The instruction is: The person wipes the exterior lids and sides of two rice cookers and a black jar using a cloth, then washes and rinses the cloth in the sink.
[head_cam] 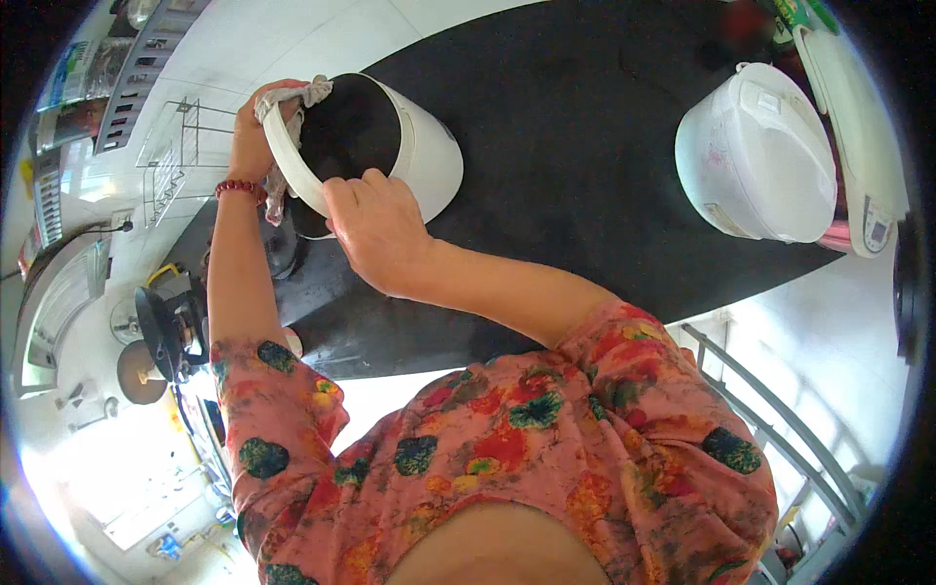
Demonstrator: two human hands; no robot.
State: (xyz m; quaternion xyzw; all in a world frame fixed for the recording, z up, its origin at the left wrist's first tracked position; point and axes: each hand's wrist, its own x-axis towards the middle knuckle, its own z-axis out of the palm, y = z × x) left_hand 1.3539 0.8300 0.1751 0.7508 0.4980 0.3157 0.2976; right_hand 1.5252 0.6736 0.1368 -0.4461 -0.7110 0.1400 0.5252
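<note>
A white cylindrical container (431,146) with a dark interior, possibly a kitchen appliance's housing, is tilted on the black countertop (541,146), its opening towards the left. My left hand (252,146), with a red bead bracelet at the wrist, holds a pale, stained cloth (281,102) against the curved white rim or handle at the container's left. My right hand (380,227) grips the near end of that curved white part, fingers bent over it. What lies under the right palm is hidden.
A white lidded appliance, probably a rice cooker (757,153), stands at the right beside a pale long device with a small display (855,146). A wire rack (172,164) hangs on the tiled wall. Black pans (157,333) are at the left, a metal rail (782,424) at lower right.
</note>
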